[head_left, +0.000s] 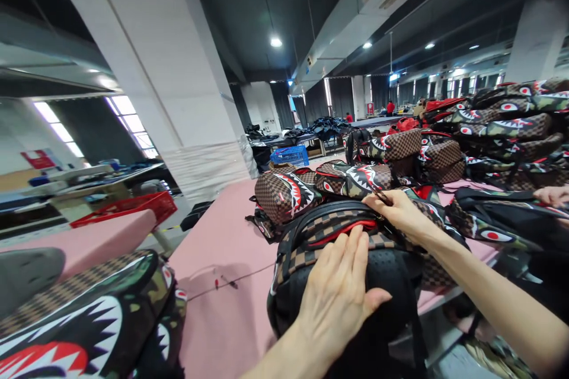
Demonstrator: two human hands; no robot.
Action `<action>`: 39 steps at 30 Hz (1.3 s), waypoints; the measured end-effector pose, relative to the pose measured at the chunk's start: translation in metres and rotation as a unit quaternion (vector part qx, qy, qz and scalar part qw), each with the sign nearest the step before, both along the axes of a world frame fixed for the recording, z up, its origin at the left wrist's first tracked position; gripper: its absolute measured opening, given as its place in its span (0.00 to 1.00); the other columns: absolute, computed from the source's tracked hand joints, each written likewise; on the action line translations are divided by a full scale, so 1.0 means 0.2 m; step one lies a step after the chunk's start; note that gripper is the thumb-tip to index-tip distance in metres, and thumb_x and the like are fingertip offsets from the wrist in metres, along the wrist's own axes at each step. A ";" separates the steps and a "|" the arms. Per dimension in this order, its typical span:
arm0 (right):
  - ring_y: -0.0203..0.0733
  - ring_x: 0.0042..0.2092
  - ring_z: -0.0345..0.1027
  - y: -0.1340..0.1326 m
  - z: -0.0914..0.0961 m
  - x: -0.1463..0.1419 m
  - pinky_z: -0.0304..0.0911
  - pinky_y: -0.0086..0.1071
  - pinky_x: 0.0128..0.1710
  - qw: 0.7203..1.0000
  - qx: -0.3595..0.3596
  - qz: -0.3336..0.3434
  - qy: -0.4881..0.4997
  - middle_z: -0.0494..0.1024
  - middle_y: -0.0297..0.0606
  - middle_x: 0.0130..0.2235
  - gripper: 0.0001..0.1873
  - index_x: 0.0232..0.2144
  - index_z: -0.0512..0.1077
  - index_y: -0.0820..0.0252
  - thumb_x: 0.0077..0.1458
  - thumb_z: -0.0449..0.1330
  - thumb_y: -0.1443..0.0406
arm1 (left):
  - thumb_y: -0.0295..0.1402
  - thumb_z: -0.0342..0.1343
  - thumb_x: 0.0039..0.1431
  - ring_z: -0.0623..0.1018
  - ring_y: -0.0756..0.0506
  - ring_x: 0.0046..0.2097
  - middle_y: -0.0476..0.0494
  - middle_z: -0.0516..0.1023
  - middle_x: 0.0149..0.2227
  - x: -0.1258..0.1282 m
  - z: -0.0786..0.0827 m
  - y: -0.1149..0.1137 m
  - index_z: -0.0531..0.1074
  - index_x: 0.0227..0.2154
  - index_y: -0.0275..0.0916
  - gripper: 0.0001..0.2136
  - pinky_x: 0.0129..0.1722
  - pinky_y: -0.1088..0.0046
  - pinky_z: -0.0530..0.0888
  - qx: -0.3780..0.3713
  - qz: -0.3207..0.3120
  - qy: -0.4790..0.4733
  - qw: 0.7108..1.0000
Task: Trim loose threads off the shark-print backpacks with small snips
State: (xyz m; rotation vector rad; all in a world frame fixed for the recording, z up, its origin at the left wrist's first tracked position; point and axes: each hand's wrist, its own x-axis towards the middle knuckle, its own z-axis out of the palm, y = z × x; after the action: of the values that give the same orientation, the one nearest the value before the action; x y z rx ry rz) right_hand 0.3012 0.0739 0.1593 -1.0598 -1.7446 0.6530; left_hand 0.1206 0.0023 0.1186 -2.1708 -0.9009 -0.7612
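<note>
A black and brown checkered backpack (287, 260) stands on the pink tabletop directly before me. A red-lined slit (322, 238) shows across its top panel. My left hand (334, 284) lies on the bag with fingers stretched and thumb apart, fingertips at the red slit. At the bag's far right edge, my right hand (398, 212) is closed, thumb and fingers pinching the backpack near its top seam. A narrow brown strip sticks up by those fingers; its kind is unclear. Just behind lie checkered bags with shark-mouth prints (284, 194).
More shark-print backpacks (511, 124) are piled at the right. A camouflage shark bag (102, 314) stands at the near left. Another person's hand (553, 195) touches a bag at the right edge. A white pillar (178, 71), a blue crate (290, 156) and a red crate (128, 208) stand beyond.
</note>
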 end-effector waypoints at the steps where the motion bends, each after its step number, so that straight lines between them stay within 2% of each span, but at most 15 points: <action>1: 0.33 0.26 0.60 0.01 0.00 -0.02 0.55 0.27 0.26 1.000 -0.005 0.009 0.026 0.67 0.31 0.22 0.20 0.20 0.67 0.63 0.52 0.54 0.52 | 0.58 0.49 0.50 0.72 0.36 0.50 0.27 0.67 0.55 0.00 0.01 0.01 0.63 0.53 0.25 0.39 0.45 0.60 0.70 -0.011 0.003 0.010 1.000; 4: 0.32 0.26 0.58 0.04 -0.02 -0.04 0.55 0.27 0.27 0.995 0.023 0.010 0.097 0.66 0.31 0.22 0.17 0.22 0.68 0.63 0.50 0.57 0.54 | 0.64 0.47 0.43 0.73 0.35 0.49 0.23 0.66 0.54 -0.01 0.06 0.05 0.63 0.52 0.24 0.46 0.45 0.59 0.70 -0.054 0.018 0.035 0.998; 6: 0.33 0.26 0.59 0.05 -0.03 -0.02 0.56 0.27 0.28 0.993 0.029 0.010 0.115 0.67 0.31 0.23 0.16 0.21 0.68 0.63 0.48 0.59 0.54 | 0.64 0.45 0.44 0.71 0.36 0.51 0.24 0.66 0.55 -0.02 0.08 0.07 0.63 0.53 0.25 0.45 0.48 0.59 0.68 -0.082 0.026 0.048 0.995; 10: 0.39 0.35 0.67 0.07 -0.01 0.02 0.61 0.31 0.37 0.996 -0.008 0.069 0.056 0.76 0.35 0.33 0.14 0.31 0.75 0.62 0.43 0.64 0.57 | 0.61 0.45 0.49 0.69 0.36 0.54 0.28 0.62 0.58 -0.04 0.10 0.09 0.61 0.55 0.26 0.42 0.51 0.59 0.66 -0.102 0.035 0.068 0.992; 13: 0.41 0.38 0.68 0.07 -0.02 0.03 0.63 0.32 0.40 0.997 -0.010 0.072 0.037 0.76 0.35 0.39 0.20 0.38 0.75 0.59 0.40 0.66 0.61 | 0.62 0.46 0.48 0.69 0.35 0.54 0.28 0.61 0.59 -0.04 0.11 0.10 0.60 0.55 0.27 0.43 0.50 0.58 0.66 -0.115 0.040 0.077 0.990; 18: 0.34 0.24 0.61 0.00 -0.05 -0.01 0.58 0.28 0.25 0.997 0.014 -0.002 0.073 0.71 0.31 0.25 0.14 0.35 0.73 0.60 0.44 0.63 0.60 | 0.65 0.47 0.42 0.72 0.34 0.50 0.26 0.69 0.52 -0.02 0.20 0.14 0.63 0.53 0.29 0.46 0.48 0.57 0.68 -0.206 0.076 0.063 0.974; 22: 0.32 0.24 0.58 -0.10 -0.06 0.03 0.53 0.27 0.23 0.995 0.076 0.058 0.033 0.71 0.33 0.26 0.11 0.31 0.74 0.61 0.44 0.62 0.61 | 0.66 0.46 0.41 0.75 0.38 0.45 0.36 0.74 0.46 -0.02 0.27 0.13 0.65 0.52 0.39 0.42 0.46 0.60 0.70 -0.297 0.052 0.041 0.953; 24: 0.33 0.25 0.59 -0.10 -0.05 0.07 0.53 0.28 0.24 0.995 0.049 0.088 0.018 0.70 0.35 0.25 0.13 0.24 0.73 0.62 0.48 0.60 0.57 | 0.67 0.47 0.39 0.76 0.38 0.43 0.36 0.74 0.46 0.00 0.25 0.08 0.65 0.51 0.40 0.42 0.45 0.60 0.71 -0.300 0.053 0.034 0.952; 27: 0.32 0.23 0.57 -0.05 0.01 0.10 0.52 0.27 0.22 0.994 -0.059 0.094 -0.022 0.67 0.33 0.20 0.19 0.16 0.69 0.64 0.46 0.60 0.54 | 0.67 0.48 0.37 0.77 0.37 0.39 0.32 0.74 0.45 0.05 0.20 -0.01 0.65 0.51 0.36 0.45 0.39 0.61 0.74 -0.282 0.076 0.037 0.956; 30: 0.32 0.24 0.57 0.00 0.09 0.10 0.53 0.26 0.22 0.991 -0.073 0.096 -0.057 0.68 0.31 0.21 0.13 0.22 0.72 0.65 0.40 0.64 0.58 | 0.66 0.50 0.36 0.78 0.38 0.35 0.32 0.76 0.41 0.08 0.17 -0.06 0.66 0.50 0.33 0.45 0.34 0.63 0.75 -0.243 0.084 0.041 0.965; 32: 0.32 0.25 0.59 0.01 0.12 0.09 0.55 0.25 0.24 0.985 -0.085 0.125 -0.082 0.71 0.31 0.23 0.12 0.26 0.73 0.65 0.39 0.65 0.61 | 0.66 0.51 0.35 0.77 0.38 0.33 0.33 0.76 0.39 0.08 0.15 -0.08 0.67 0.48 0.31 0.45 0.33 0.63 0.75 -0.202 0.068 0.041 0.976; 34: 0.33 0.26 0.61 0.00 0.12 0.07 0.56 0.26 0.25 0.974 -0.126 0.166 -0.093 0.73 0.33 0.25 0.13 0.28 0.75 0.65 0.41 0.63 0.61 | 0.64 0.51 0.40 0.77 0.40 0.34 0.34 0.77 0.39 0.05 0.16 -0.08 0.69 0.45 0.31 0.40 0.31 0.65 0.75 -0.137 0.012 0.038 0.990; 35: 0.33 0.26 0.62 -0.01 0.12 0.07 0.57 0.26 0.25 0.970 -0.141 0.179 -0.083 0.74 0.33 0.26 0.13 0.29 0.76 0.66 0.42 0.62 0.60 | 0.59 0.53 0.45 0.77 0.41 0.35 0.35 0.77 0.40 0.03 0.16 -0.08 0.69 0.43 0.32 0.34 0.31 0.67 0.75 -0.091 -0.036 0.033 0.995; 37: 0.34 0.27 0.64 -0.03 0.09 0.05 0.58 0.26 0.26 0.972 -0.145 0.181 -0.041 0.76 0.34 0.27 0.14 0.30 0.76 0.65 0.44 0.60 0.60 | 0.42 0.57 0.54 0.76 0.43 0.41 0.39 0.77 0.42 -0.03 0.19 -0.06 0.69 0.43 0.35 0.18 0.37 0.69 0.74 0.011 -0.117 0.002 0.993; 39: 0.34 0.27 0.64 -0.05 0.06 0.04 0.58 0.26 0.27 0.978 -0.123 0.170 -0.012 0.76 0.34 0.28 0.13 0.30 0.76 0.65 0.44 0.60 0.61 | 0.30 0.57 0.55 0.74 0.43 0.45 0.39 0.76 0.44 -0.08 0.23 -0.03 0.69 0.43 0.36 0.12 0.43 0.66 0.72 0.062 -0.124 -0.053 0.989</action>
State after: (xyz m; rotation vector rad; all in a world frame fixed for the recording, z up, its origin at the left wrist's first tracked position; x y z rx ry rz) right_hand 0.3090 0.0644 0.1718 -0.9420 -1.9207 1.0971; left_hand 0.1046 -0.0044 0.1651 -2.1707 -0.6232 -1.0340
